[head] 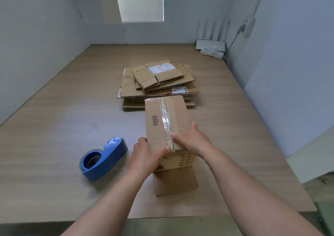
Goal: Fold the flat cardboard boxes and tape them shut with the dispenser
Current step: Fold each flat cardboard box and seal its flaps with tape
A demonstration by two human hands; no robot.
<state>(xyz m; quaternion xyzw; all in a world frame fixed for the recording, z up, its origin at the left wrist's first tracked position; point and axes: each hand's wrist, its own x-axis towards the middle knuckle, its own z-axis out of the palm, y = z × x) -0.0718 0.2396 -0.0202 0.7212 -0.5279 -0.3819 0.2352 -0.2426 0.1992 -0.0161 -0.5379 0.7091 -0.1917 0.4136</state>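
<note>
Cardboard box (162, 120), erected, stands on the wooden tabletop (63, 118) right of centre, with its top seam taped and a near flap lying open. The left hand (144, 150) grasps its near left corner. The right hand (193, 141) grasps the near right edge, fingers on the tape. Blue tape dispenser (103, 159) lies near the box, to its left. Stack of flat cardboard boxes (157, 83) sits just behind. White walls (36, 36) bound three sides, and the widest stretch of tabletop lies left of the dispenser.

A small, plain room, home or office — bare white walls (36, 36), a wood-grain table (72, 109), a Wi-Fi router (211, 36) and power strip (212, 52) at the far right.
</note>
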